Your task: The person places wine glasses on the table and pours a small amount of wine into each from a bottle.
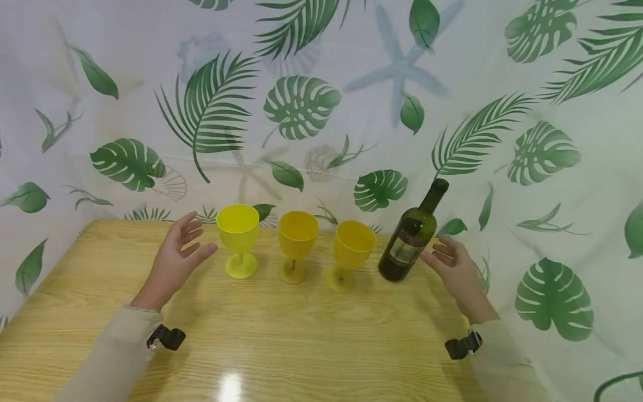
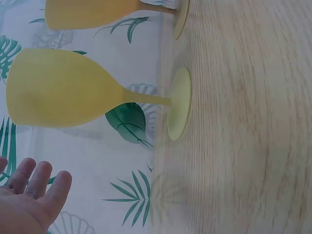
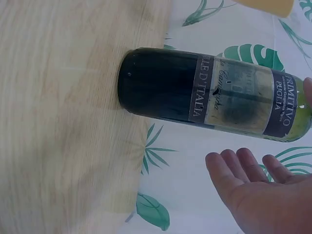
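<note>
A bright yellow goblet (image 1: 238,231) stands upright on the table, nearest my left hand (image 1: 182,251). The fingers of that hand are loosely spread to the goblet's left, and a gap shows between them and its bowl in the left wrist view. Two orange-yellow goblets, a middle one (image 1: 297,237) and a right one (image 1: 351,248), stand in the same row. To their right a dark green wine bottle (image 3: 234,95) with a pale label stands upright. My right hand (image 1: 452,268) is beside the bottle, fingers relaxed and apart from it; whether the thumb touches the glass I cannot tell.
The wooden table (image 1: 301,340) extends toward me from the row of glassware. Behind it hangs a white cloth (image 1: 311,156) printed with green leaves, close to the goblets and bottle. A black band with a small device (image 1: 168,338) is on each wrist.
</note>
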Demonstrator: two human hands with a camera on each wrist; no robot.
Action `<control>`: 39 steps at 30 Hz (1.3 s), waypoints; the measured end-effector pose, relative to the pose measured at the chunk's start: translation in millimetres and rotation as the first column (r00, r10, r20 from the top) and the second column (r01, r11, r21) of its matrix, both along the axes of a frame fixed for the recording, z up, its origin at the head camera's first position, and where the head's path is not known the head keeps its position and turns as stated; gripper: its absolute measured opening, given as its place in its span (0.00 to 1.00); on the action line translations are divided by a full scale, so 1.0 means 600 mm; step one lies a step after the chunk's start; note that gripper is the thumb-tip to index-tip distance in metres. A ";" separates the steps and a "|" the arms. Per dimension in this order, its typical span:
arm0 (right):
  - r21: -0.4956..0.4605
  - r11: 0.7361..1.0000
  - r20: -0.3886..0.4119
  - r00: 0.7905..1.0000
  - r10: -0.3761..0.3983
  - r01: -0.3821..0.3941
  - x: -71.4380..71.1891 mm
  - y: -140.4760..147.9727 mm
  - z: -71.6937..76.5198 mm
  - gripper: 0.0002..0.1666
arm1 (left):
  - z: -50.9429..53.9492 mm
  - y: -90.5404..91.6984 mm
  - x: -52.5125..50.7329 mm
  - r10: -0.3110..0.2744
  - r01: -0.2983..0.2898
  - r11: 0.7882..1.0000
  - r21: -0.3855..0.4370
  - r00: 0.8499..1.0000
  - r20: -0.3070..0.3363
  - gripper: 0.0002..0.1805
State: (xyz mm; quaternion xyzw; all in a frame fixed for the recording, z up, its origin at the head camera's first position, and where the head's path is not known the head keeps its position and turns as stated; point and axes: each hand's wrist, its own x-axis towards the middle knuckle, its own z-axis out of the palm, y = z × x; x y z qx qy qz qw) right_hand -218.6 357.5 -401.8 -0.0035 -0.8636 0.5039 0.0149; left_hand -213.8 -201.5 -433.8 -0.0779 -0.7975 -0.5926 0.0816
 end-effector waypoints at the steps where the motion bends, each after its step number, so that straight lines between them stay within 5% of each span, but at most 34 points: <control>1: 0.001 1.000 0.004 1.000 0.004 -0.004 -0.001 0.000 0.002 0.55 | 0.000 0.000 -0.001 -0.003 0.003 1.000 -0.001 1.000 0.005 0.50; 13: 0.032 0.999 -0.019 1.000 0.020 -0.019 -0.031 0.000 0.006 0.64 | -0.005 0.010 -0.013 -0.010 0.008 1.000 0.022 0.998 0.069 0.53; 31: -0.022 0.997 -0.144 0.987 -0.076 0.074 -0.053 -0.023 -0.023 0.51 | -0.018 0.054 -0.044 -0.015 0.010 0.998 0.067 0.996 0.086 0.54; 39: -0.048 0.995 -0.152 0.984 -0.089 0.082 -0.068 -0.029 -0.038 0.50 | -0.036 0.061 -0.059 -0.045 0.037 0.996 0.077 0.994 0.101 0.56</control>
